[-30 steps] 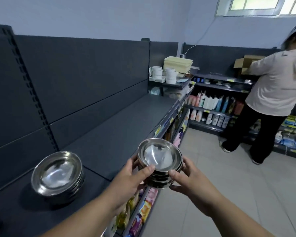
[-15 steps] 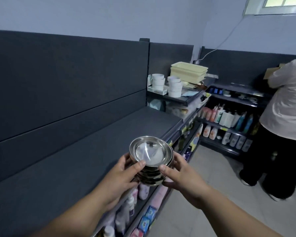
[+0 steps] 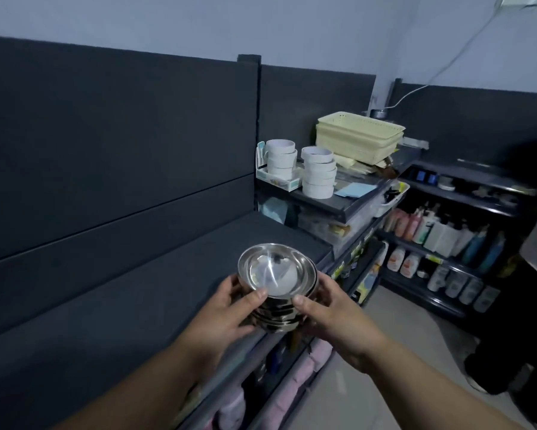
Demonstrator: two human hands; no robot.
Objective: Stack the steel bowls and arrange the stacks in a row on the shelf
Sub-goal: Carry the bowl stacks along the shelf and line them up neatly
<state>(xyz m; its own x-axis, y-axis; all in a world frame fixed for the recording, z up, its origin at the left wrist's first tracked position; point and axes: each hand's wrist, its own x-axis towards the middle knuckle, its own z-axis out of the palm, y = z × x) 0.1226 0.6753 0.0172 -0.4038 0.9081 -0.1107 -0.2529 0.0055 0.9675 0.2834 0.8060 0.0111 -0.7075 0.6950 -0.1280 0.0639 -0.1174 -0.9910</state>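
The stack of steel bowls (image 3: 278,287) was built but not yet shelved — held above the front edge of the shelf (image 3: 168,290), left hand (image 3: 220,315) at its 9 o'clock, right hand (image 3: 338,318) at 3 o'clock, fingers (image 3: 258,295) curled round its sides; placing it in the row remained

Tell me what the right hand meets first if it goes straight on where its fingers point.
The stack of steel bowls: the right hand grips its side, with the left hand opposite.
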